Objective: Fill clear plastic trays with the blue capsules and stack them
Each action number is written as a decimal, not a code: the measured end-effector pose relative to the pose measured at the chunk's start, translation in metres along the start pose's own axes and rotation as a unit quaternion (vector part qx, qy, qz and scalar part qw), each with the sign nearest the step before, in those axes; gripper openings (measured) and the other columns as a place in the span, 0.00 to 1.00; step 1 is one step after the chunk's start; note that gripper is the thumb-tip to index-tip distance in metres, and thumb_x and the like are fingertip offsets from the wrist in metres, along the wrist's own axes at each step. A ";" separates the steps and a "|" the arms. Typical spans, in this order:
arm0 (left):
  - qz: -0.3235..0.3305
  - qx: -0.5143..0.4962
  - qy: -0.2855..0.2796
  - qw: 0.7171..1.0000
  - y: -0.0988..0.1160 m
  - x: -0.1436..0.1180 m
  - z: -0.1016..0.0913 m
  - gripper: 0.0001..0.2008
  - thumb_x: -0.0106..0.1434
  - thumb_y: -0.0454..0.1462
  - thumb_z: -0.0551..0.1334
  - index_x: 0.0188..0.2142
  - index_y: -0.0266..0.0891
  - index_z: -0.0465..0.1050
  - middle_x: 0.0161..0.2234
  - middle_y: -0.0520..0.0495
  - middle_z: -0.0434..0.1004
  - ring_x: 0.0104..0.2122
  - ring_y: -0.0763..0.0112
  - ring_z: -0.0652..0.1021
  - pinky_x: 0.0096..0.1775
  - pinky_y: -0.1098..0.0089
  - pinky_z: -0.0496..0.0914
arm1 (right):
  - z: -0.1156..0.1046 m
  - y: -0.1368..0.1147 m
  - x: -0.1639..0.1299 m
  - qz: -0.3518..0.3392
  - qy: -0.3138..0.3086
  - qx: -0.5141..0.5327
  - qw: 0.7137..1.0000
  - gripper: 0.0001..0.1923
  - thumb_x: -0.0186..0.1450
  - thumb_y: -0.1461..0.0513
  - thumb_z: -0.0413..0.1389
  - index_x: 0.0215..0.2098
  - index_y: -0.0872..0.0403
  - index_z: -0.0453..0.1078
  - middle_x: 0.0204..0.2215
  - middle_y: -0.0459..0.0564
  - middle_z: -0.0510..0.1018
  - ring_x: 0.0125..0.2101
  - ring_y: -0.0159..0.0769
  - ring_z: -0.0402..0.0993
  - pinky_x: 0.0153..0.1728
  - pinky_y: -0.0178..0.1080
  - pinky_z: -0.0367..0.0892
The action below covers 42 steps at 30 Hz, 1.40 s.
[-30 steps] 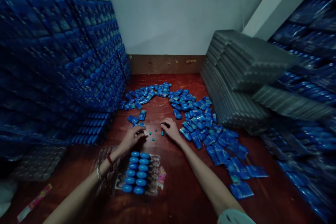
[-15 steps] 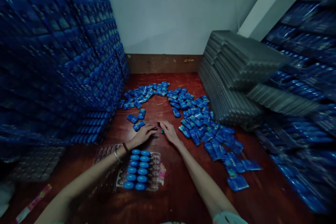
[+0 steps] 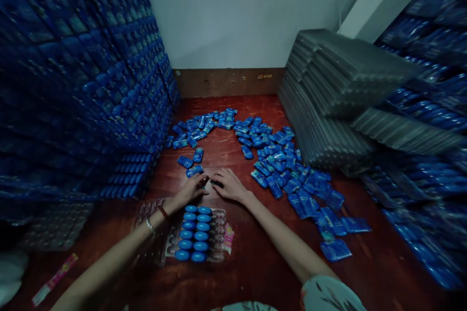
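Observation:
My left hand (image 3: 192, 189) is over the red-brown surface, its fingers curled and thumb bent around something small and dark. Close to its right, my right hand (image 3: 229, 185) has its fingers bent down over another small dark piece. Both pieces are mostly hidden by the fingers, so I cannot make out what they are. Just beyond my left hand lies a blue packet (image 3: 194, 171). Nearer to me, a clear moulded tray (image 3: 218, 233) holds two columns of glossy blue oval pieces (image 3: 200, 236). A pink and yellow wrapper (image 3: 228, 237) sits at the tray's right edge.
Many loose blue packets (image 3: 279, 160) lie in an arc behind and right of my hands. Tall stacks of blue packs (image 3: 124, 73) rise at the left. Stacked grey trays (image 3: 328, 102) stand at the right. A pink strip (image 3: 54, 279) is at the lower left.
My left hand has drawn back slightly to the left, and its fingers are more curled. The right hand has turned, with its fingers now pointing left and down. The view has tilted down a little.

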<state>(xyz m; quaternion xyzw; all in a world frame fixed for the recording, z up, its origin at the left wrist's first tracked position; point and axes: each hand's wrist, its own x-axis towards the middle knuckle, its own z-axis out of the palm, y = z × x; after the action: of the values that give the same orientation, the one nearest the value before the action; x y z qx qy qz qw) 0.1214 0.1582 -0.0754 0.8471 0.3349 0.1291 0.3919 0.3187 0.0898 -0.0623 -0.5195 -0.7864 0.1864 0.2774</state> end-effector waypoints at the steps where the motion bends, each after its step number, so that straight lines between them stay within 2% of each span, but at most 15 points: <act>1: -0.008 -0.006 -0.001 1.000 0.005 0.007 0.005 0.26 0.52 0.37 0.68 0.50 0.37 0.67 0.40 0.43 0.72 0.37 0.65 0.74 0.40 0.64 0.70 | -0.002 0.001 -0.007 0.022 0.038 0.012 0.999 0.11 0.64 0.60 0.52 0.42 0.51 0.73 0.38 0.52 0.76 0.43 0.39 0.67 0.49 0.44 0.59; 3: -0.008 -0.016 -0.011 1.000 0.013 0.021 0.014 0.28 0.50 0.39 0.69 0.50 0.36 0.66 0.39 0.44 0.73 0.35 0.65 0.74 0.39 0.66 0.69 | -0.008 0.006 -0.024 0.078 0.146 0.061 0.984 0.10 0.65 0.60 0.50 0.36 0.52 0.74 0.34 0.51 0.75 0.38 0.38 0.68 0.44 0.42 0.62; 5: -0.001 -0.020 -0.026 0.999 0.021 0.031 0.020 0.30 0.48 0.40 0.70 0.50 0.37 0.66 0.40 0.46 0.74 0.36 0.65 0.74 0.38 0.67 0.69 | -0.015 0.015 -0.036 0.130 0.250 0.114 0.953 0.12 0.66 0.58 0.48 0.37 0.52 0.73 0.34 0.51 0.75 0.38 0.37 0.69 0.42 0.41 0.64; 7: 0.004 -0.020 -0.036 0.999 0.028 0.039 0.023 0.31 0.46 0.40 0.71 0.49 0.37 0.66 0.40 0.46 0.73 0.37 0.64 0.73 0.39 0.66 0.68 | -0.019 0.025 -0.042 0.163 0.296 0.135 0.931 0.14 0.67 0.57 0.45 0.41 0.52 0.71 0.38 0.52 0.74 0.41 0.38 0.69 0.44 0.42 0.64; 11: 0.004 -0.007 -0.033 0.999 0.040 0.047 0.024 0.32 0.43 0.36 0.71 0.48 0.35 0.64 0.41 0.45 0.71 0.39 0.62 0.72 0.42 0.63 0.67 | -0.015 0.036 -0.029 0.159 0.258 0.124 0.945 0.16 0.68 0.57 0.44 0.47 0.52 0.69 0.46 0.54 0.72 0.47 0.39 0.67 0.51 0.45 0.61; 14: 0.010 0.003 -0.036 0.999 0.048 0.052 0.019 0.32 0.42 0.33 0.69 0.48 0.36 0.64 0.43 0.45 0.71 0.41 0.62 0.71 0.45 0.62 0.66 | -0.008 0.034 -0.015 0.130 0.212 0.109 0.962 0.15 0.65 0.59 0.50 0.48 0.51 0.69 0.48 0.53 0.72 0.51 0.41 0.63 0.54 0.47 0.57; 16: 0.010 0.009 -0.041 0.999 0.054 0.055 0.017 0.27 0.43 0.32 0.67 0.45 0.36 0.66 0.41 0.45 0.72 0.41 0.62 0.72 0.45 0.62 0.66 | -0.005 0.031 -0.013 0.108 0.181 0.100 0.972 0.14 0.62 0.62 0.54 0.47 0.50 0.70 0.46 0.52 0.73 0.51 0.41 0.63 0.53 0.47 0.58; 19: -0.002 0.017 -0.059 0.998 0.067 0.058 0.019 0.16 0.47 0.33 0.64 0.38 0.35 0.69 0.34 0.47 0.73 0.35 0.64 0.73 0.41 0.64 0.67 | -0.007 0.025 -0.024 0.095 0.154 0.089 0.979 0.12 0.59 0.66 0.55 0.42 0.52 0.71 0.40 0.51 0.75 0.45 0.40 0.66 0.48 0.44 0.62; 23: -0.007 0.008 -0.124 0.992 0.094 0.051 0.041 0.09 0.47 0.34 0.63 0.30 0.34 0.70 0.26 0.52 0.72 0.28 0.70 0.72 0.33 0.70 0.67 | -0.015 0.012 -0.066 0.117 0.172 0.082 0.975 0.10 0.59 0.69 0.54 0.37 0.53 0.70 0.35 0.50 0.74 0.40 0.38 0.67 0.44 0.43 0.63; 26: -0.012 -0.003 -0.165 0.986 0.119 0.034 0.070 0.13 0.44 0.34 0.64 0.33 0.35 0.69 0.28 0.53 0.72 0.28 0.71 0.72 0.31 0.72 0.67 | -0.022 -0.003 -0.111 0.144 0.196 0.079 0.967 0.08 0.58 0.70 0.52 0.34 0.53 0.69 0.33 0.49 0.73 0.38 0.38 0.67 0.42 0.42 0.64; 29: -0.023 -0.003 -0.177 0.984 0.143 0.012 0.101 0.19 0.44 0.33 0.65 0.38 0.35 0.67 0.34 0.49 0.72 0.33 0.68 0.73 0.35 0.69 0.69 | -0.026 -0.019 -0.158 0.173 0.212 0.079 0.959 0.08 0.58 0.70 0.52 0.33 0.53 0.68 0.33 0.49 0.72 0.38 0.38 0.67 0.41 0.41 0.63; 32: -0.026 -0.002 -0.185 0.982 0.165 -0.009 0.131 0.20 0.44 0.32 0.65 0.39 0.34 0.66 0.38 0.45 0.69 0.38 0.64 0.72 0.42 0.65 0.68 | -0.029 -0.035 -0.199 0.201 0.225 0.073 0.950 0.08 0.58 0.70 0.52 0.34 0.53 0.68 0.34 0.49 0.72 0.39 0.38 0.66 0.41 0.41 0.63; 36: -0.008 -0.007 -0.203 0.979 0.185 -0.031 0.159 0.22 0.47 0.29 0.63 0.43 0.35 0.62 0.42 0.44 0.66 0.44 0.64 0.70 0.48 0.62 0.66 | -0.032 -0.052 -0.237 0.233 0.259 0.062 0.935 0.10 0.60 0.70 0.51 0.38 0.53 0.68 0.36 0.50 0.73 0.41 0.38 0.66 0.44 0.42 0.63; 39: 0.012 -0.031 -0.168 0.985 0.187 -0.042 0.168 0.26 0.48 0.30 0.63 0.47 0.37 0.57 0.46 0.44 0.63 0.47 0.63 0.68 0.51 0.59 0.63 | -0.034 -0.061 -0.249 0.230 0.266 0.053 0.935 0.12 0.64 0.67 0.49 0.44 0.53 0.67 0.41 0.51 0.73 0.44 0.37 0.65 0.47 0.42 0.62; 42: 0.031 -0.034 -0.110 0.993 0.184 -0.050 0.170 0.31 0.46 0.29 0.64 0.49 0.38 0.55 0.47 0.44 0.61 0.49 0.61 0.67 0.51 0.58 0.63 | -0.036 -0.065 -0.250 0.223 0.207 0.000 0.953 0.13 0.64 0.63 0.51 0.48 0.52 0.66 0.47 0.52 0.71 0.48 0.40 0.62 0.47 0.45 0.60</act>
<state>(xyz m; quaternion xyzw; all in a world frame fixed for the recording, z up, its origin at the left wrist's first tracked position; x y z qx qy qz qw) 0.2521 -0.0597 -0.0469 0.8521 0.2590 0.0587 0.4509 0.3715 -0.1652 -0.0572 -0.7090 -0.5758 0.1316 0.3854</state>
